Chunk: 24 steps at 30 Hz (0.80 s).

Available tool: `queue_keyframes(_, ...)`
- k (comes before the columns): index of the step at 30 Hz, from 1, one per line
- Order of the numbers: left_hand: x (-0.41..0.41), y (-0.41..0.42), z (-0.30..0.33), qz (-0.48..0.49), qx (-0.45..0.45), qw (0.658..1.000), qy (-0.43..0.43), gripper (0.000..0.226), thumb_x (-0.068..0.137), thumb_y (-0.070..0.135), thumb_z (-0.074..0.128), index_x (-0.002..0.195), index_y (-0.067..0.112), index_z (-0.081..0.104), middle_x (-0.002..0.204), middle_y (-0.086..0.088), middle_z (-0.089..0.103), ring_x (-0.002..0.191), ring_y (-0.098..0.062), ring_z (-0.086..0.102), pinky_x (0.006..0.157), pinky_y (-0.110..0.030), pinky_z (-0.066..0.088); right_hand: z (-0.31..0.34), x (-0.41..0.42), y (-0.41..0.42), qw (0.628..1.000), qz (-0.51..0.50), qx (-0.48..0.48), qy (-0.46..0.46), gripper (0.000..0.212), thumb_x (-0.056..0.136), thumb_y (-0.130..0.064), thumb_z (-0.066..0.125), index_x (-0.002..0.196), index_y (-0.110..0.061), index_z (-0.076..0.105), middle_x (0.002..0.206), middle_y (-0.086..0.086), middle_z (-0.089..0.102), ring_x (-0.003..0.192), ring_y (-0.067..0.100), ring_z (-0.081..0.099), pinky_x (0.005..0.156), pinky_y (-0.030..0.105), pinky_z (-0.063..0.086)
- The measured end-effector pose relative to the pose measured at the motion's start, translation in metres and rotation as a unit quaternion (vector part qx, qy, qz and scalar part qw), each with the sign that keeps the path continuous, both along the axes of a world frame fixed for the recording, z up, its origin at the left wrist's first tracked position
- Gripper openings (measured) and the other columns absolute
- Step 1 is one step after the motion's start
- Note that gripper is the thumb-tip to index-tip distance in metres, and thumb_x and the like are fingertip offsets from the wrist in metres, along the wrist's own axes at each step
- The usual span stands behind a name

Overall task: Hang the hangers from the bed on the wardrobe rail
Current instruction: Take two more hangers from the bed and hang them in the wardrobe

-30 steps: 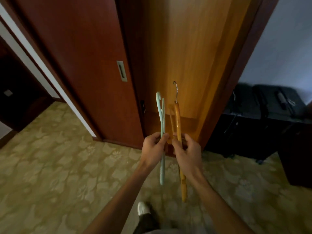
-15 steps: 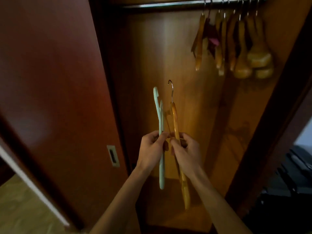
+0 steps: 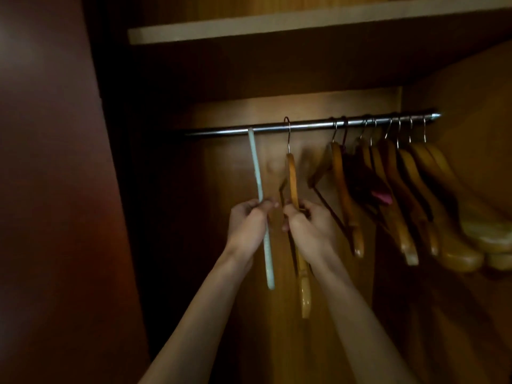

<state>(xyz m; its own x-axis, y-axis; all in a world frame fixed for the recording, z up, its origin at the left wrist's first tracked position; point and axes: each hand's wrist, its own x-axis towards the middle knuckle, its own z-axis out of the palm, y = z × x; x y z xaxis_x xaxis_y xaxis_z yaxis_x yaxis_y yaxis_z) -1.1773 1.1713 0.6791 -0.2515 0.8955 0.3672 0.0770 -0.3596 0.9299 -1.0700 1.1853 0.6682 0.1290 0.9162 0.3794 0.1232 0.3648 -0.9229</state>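
My left hand (image 3: 247, 221) grips a pale green plastic hanger (image 3: 257, 173) held edge-on, its top reaching the metal wardrobe rail (image 3: 310, 125). Just to its right, my right hand (image 3: 310, 225) holds a wooden hanger (image 3: 292, 178) with a metal hook; the hook's curve sits over the rail. Both hangers stand close together on the bare left stretch of the rail. Whether the green hook is over the rail I cannot tell.
Several wooden hangers (image 3: 401, 189) hang bunched on the rail's right half, one with something pink (image 3: 382, 196) on it. A shelf (image 3: 277, 26) runs above the rail. A dark red sliding door (image 3: 50, 189) fills the left side.
Both hands rose with the hangers from waist height up to the rail. The view tilted up from the carpet to the wardrobe's inside, and the hanger tops now meet the rail.
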Motion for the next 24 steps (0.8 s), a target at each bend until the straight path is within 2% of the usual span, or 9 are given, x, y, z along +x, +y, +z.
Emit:
queue_keyframes(4,0.008,0.039,0.036,-0.012,-0.002,1.0,-0.006,0.021,0.092,0.021,0.065,0.089,0.003,0.076,0.058,-0.001,0.069,0.055,-0.011,0.066,0.052,-0.018,0.051,0.026,0.002,0.032,0.999,-0.012,0.028,0.016,0.018,0.097,-0.026,0.058,0.094,-0.016,0.073,0.066,-0.007,0.067,0.055,-0.005,0.059,0.049,0.014,0.038)
queue_keyframes(8,0.017,0.066,0.058,-0.022,-0.006,1.0,0.014,0.017,0.089,0.02,0.067,0.078,0.01,0.075,0.045,0.008,0.058,0.047,-0.01,0.058,0.059,-0.025,0.047,0.04,0.007,0.054,0.999,-0.025,0.023,0.023,0.014,0.098,-0.031,0.058,0.097,-0.024,0.071,0.072,-0.009,0.069,0.061,-0.005,0.059,0.052,0.015,0.037)
queue_keyframes(11,0.02,0.08,0.065,-0.039,-0.013,0.999,0.007,0.018,0.089,0.017,0.067,0.071,0.012,0.07,0.041,0.008,0.054,0.041,-0.009,0.055,0.06,-0.028,0.051,0.043,0.01,0.065,0.999,-0.027,0.022,0.023,0.018,0.098,-0.031,0.058,0.097,-0.02,0.072,0.073,-0.008,0.069,0.064,-0.002,0.061,0.053,0.019,0.038)
queue_keyframes(13,0.022,0.088,0.066,-0.037,-0.022,0.999,0.017,0.02,0.089,0.019,0.067,0.07,0.013,0.069,0.041,0.009,0.053,0.044,-0.011,0.057,0.057,-0.027,0.052,0.043,0.012,0.07,0.999,-0.025,0.011,0.029,0.02,0.097,-0.029,0.058,0.098,-0.015,0.073,0.075,-0.005,0.07,0.067,0.002,0.062,0.055,0.021,0.038)
queue_keyframes(15,0.025,0.097,0.065,-0.026,-0.017,0.999,0.026,0.019,0.085,0.022,0.071,0.067,0.016,0.068,0.043,0.008,0.053,0.052,-0.016,0.056,0.061,-0.03,0.052,0.041,0.014,0.074,0.999,-0.032,0.004,0.037,0.022,0.096,-0.028,0.058,0.099,-0.012,0.073,0.076,-0.003,0.071,0.069,0.004,0.063,0.056,0.022,0.038)
queue_keyframes(16,0.027,0.1,0.065,-0.022,-0.016,0.999,0.027,0.016,0.083,0.022,0.072,0.068,0.015,0.069,0.045,0.007,0.053,0.054,-0.017,0.055,0.061,-0.031,0.052,0.039,0.016,0.075,0.999,-0.037,0.003,0.04,0.021,0.096,-0.027,0.058,0.099,-0.012,0.072,0.077,-0.003,0.071,0.069,0.004,0.063,0.056,0.022,0.038)
queue_keyframes(18,0.032,0.105,0.066,-0.032,-0.021,0.999,0.03,0.011,0.084,0.022,0.071,0.079,0.012,0.072,0.054,0.002,0.055,0.054,-0.016,0.056,0.053,-0.024,0.051,0.036,0.02,0.077,0.998,-0.04,0.008,0.045,0.016,0.096,-0.024,0.058,0.093,-0.017,0.071,0.081,-0.003,0.072,0.073,0.005,0.065,0.057,0.022,0.04)
queue_keyframes(21,0.042,0.106,0.068,-0.075,-0.04,0.996,0.029,0.016,0.09,0.021,0.068,0.096,0.007,0.072,0.066,-0.002,0.061,0.057,-0.014,0.06,0.044,-0.021,0.051,0.034,0.026,0.077,0.998,-0.048,0.011,0.046,0.016,0.096,-0.023,0.057,0.085,-0.025,0.069,0.081,-0.003,0.073,0.076,0.009,0.066,0.058,0.024,0.042)
queue_keyframes(24,0.053,0.108,0.067,-0.089,-0.057,0.994,0.013,0.016,0.093,0.021,0.066,0.097,0.006,0.069,0.062,-0.001,0.056,0.052,-0.012,0.058,0.04,-0.019,0.047,0.033,0.034,0.079,0.997,-0.06,0.008,0.037,0.016,0.094,-0.022,0.058,0.083,-0.022,0.07,0.078,-0.002,0.073,0.074,0.012,0.067,0.059,0.025,0.045)
